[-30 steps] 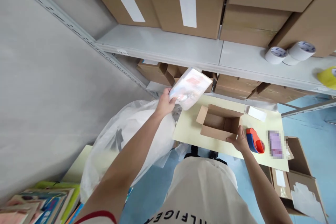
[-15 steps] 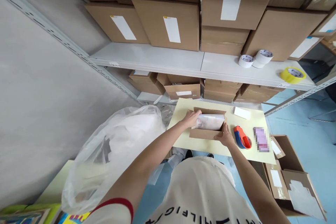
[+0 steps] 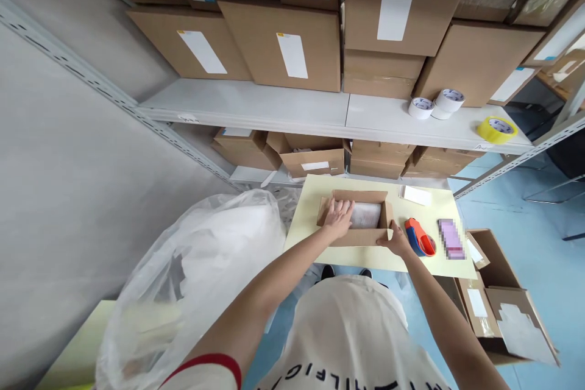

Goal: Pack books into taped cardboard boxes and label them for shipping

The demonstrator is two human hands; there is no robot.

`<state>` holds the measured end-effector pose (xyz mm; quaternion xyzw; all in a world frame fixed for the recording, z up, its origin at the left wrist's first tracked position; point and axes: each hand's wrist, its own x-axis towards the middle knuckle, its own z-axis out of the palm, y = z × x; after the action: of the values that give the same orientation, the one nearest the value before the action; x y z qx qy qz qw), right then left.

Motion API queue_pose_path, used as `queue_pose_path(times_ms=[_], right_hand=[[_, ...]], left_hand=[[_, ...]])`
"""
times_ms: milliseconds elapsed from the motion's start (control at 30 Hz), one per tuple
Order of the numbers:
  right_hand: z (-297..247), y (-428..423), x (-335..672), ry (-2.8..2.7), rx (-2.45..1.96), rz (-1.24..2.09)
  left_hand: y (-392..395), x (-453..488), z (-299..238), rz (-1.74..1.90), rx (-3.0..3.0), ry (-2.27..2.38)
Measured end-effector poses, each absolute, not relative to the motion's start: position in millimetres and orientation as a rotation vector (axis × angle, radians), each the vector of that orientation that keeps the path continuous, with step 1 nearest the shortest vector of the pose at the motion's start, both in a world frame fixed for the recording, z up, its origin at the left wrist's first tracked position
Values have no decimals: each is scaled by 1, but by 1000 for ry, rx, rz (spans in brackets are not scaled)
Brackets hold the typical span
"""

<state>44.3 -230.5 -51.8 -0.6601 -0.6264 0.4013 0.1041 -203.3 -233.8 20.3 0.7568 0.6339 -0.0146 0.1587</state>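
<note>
A small open cardboard box (image 3: 359, 237) stands on the pale yellow table, its flaps raised. Inside it lies a package in clear plastic wrap (image 3: 367, 215). My left hand (image 3: 339, 218) rests over the left part of the package, fingers spread and palm down. At the box's front right corner, my right hand (image 3: 395, 240) grips the cardboard wall, with the thumb along the front. To the right of that hand sits a red and blue tape dispenser (image 3: 419, 237).
A pale table (image 3: 306, 213) bears a white card-like item (image 3: 416, 195) and a blurred purple item (image 3: 451, 239). A big clear plastic bag (image 3: 196, 268) bulges at left. Shelving (image 3: 274, 100) behind holds boxes and tape rolls (image 3: 497, 130). Open cartons (image 3: 498, 292) stand on the floor at right.
The package has gone down deeper into the box. My left hand has shifted from the package's left end to flat on top of it. My right hand stays at the box's right corner.
</note>
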Motion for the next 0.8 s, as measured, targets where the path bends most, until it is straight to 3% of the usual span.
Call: queue_pose_path(times_ms=[133,233,367,467,667,800], right_hand=[[-45,-229,50,-1671,-1957,1178],[-32,-226,57,-1443,-1863,1195],[-15,-224,61,-1504,-1612,1286],[-11,-223,62,-1884,-1441,1312],[-14,-218,72,-2589,-1350,1105],[-6,-211,73,-2755,-1321,1001]], left_hand=[[-261,-215,11,256,2139,2014],[-281,-241,-8,680,1666,2206],[-299,-267,-32,974,1229,1723],[-303,-274,-37,920,1453,1433],[-292,-281,-25,292,2056,1387],[-280,-284,-26,359,2061,1411]])
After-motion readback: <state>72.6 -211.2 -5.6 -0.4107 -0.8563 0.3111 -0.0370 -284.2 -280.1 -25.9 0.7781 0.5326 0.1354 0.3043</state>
